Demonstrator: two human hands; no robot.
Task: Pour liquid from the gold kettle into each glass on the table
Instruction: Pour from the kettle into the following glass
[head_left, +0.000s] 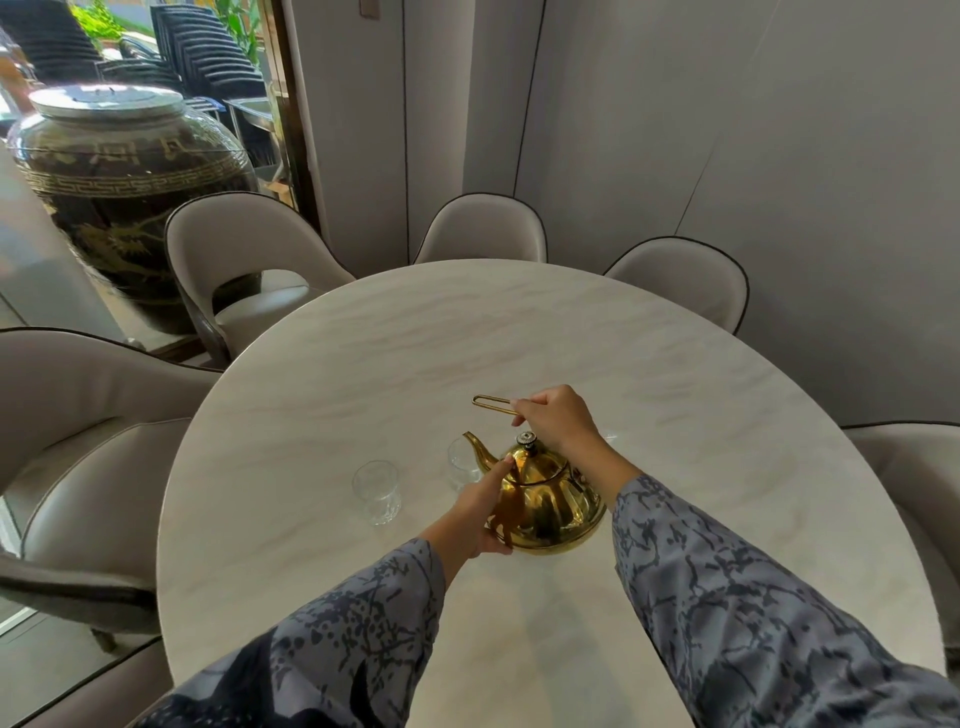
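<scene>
Fingers of the right hand (558, 418) pinch the thin wire handle (493, 404) of the gold kettle (553, 501), swung up above the lid knob (527, 439), which reads as readying a lift. The left hand (480, 512) lies pressed flat against the kettle's near side, its fingers (501, 467) stretched up toward the base of the spout (475, 448) rather than curled round anything; I judge this a steadying touch so the body does not swing under the loose handle. The kettle appears to sit on the marble worktop (519, 338), spout aimed away from the person and leftward. Just beyond the left fingertips, touching or nearly touching the spout in this view, stands one clear glass (462, 465); a second glass (376, 491) stands further out to the left of those fingers, well apart. Behind the right wrist a faint glassy rim may be a third, though I cannot tell. Both visible glasses look empty, so pouring seems not yet begun.
</scene>
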